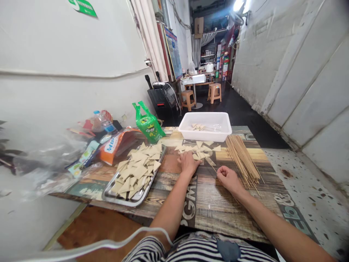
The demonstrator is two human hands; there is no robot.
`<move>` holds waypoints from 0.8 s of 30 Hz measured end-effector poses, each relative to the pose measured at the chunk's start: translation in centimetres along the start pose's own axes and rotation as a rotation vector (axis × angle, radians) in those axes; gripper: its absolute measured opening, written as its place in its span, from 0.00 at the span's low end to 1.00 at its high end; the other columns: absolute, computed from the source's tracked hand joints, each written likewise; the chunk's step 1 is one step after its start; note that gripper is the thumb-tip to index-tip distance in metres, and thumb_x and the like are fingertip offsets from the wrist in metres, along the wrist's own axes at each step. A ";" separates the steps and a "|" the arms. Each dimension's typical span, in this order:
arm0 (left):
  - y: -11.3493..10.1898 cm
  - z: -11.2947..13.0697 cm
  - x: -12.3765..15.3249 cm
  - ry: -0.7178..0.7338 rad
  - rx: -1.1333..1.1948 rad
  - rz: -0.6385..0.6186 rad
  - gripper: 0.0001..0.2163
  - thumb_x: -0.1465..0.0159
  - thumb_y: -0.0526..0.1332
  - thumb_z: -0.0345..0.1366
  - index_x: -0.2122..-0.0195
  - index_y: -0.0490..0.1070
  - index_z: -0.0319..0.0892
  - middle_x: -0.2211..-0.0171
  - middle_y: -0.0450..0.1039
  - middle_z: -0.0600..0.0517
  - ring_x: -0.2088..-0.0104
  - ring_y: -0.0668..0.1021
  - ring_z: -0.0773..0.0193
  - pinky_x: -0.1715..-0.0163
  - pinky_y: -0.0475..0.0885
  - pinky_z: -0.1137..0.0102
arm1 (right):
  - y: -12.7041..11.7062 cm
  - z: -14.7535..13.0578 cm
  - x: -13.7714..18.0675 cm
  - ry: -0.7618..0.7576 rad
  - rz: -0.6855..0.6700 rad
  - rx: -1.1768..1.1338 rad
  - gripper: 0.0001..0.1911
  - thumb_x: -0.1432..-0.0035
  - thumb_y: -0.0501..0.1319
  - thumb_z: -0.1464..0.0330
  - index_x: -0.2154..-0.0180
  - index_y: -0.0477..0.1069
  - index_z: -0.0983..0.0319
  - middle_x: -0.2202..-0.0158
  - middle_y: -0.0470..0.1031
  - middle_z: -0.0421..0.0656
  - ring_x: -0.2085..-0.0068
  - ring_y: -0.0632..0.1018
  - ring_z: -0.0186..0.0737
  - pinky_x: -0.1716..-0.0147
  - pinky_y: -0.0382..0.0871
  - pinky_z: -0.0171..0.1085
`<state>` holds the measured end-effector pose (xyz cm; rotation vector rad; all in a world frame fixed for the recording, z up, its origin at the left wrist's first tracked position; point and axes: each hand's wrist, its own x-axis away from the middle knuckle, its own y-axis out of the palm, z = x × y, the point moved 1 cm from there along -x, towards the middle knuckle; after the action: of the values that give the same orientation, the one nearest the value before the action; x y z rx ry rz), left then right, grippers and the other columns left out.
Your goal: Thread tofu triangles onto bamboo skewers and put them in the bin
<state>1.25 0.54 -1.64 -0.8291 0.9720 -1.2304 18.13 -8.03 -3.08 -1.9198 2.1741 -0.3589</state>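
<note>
At the middle of the wood-patterned tabletop [212, 211], the left hand [188, 163] reaches down onto the near edge of a scatter of pale triangular pieces [200, 147]; its fingertips are partly hidden, so I cannot tell whether they grip one. Just to its right, the right hand [228, 178] has thumb and fingers pinched on a thin stick [213, 168], whose far end points left toward the scattered pieces. Farther right lies a loose bundle of wooden sticks [242, 160], roughly lengthwise. On the far side, just beyond the scatter, stands a white plastic tub [205, 136] with a few pale pieces [198, 127] inside. To the left, a metal tray [136, 203] carries a heap of pale triangles [138, 169]. A green bag [149, 128] stands beyond the tray, and an orange-and-white packet [109, 147] lies farther left.
</note>
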 end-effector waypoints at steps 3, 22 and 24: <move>-0.3 0.1 0.2 0.004 -0.019 0.010 0.20 0.49 0.58 0.52 0.61 0.69 0.44 0.56 0.65 0.43 0.50 0.59 0.46 0.53 0.51 0.52 | 0.0 0.1 0.0 -0.001 0.001 -0.004 0.02 0.58 0.53 0.70 0.79 0.62 0.61 0.86 0.59 0.32 0.83 0.60 0.27 0.83 0.52 0.27; -1.1 -2.1 -1.3 0.161 0.710 -0.104 0.09 0.50 0.61 0.29 0.67 0.74 0.41 0.66 0.75 0.49 0.62 0.74 0.59 0.60 0.67 0.67 | -0.5 -0.5 0.5 -0.106 -0.040 -0.028 0.19 0.47 0.52 0.59 0.60 0.72 0.63 0.86 0.63 0.35 0.82 0.65 0.32 0.83 0.56 0.30; -1.0 -2.0 -1.6 0.005 0.942 -0.065 0.09 0.50 0.62 0.31 0.66 0.73 0.40 0.67 0.74 0.49 0.63 0.75 0.61 0.63 0.69 0.68 | -0.4 -0.9 0.9 -0.134 -0.064 -0.013 0.18 0.47 0.53 0.59 0.60 0.73 0.62 0.84 0.67 0.37 0.79 0.69 0.34 0.81 0.60 0.30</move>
<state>-1.09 1.93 -1.26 -0.1068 0.2768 -1.5361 18.10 -8.96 -2.15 -1.9638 2.0392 -0.2206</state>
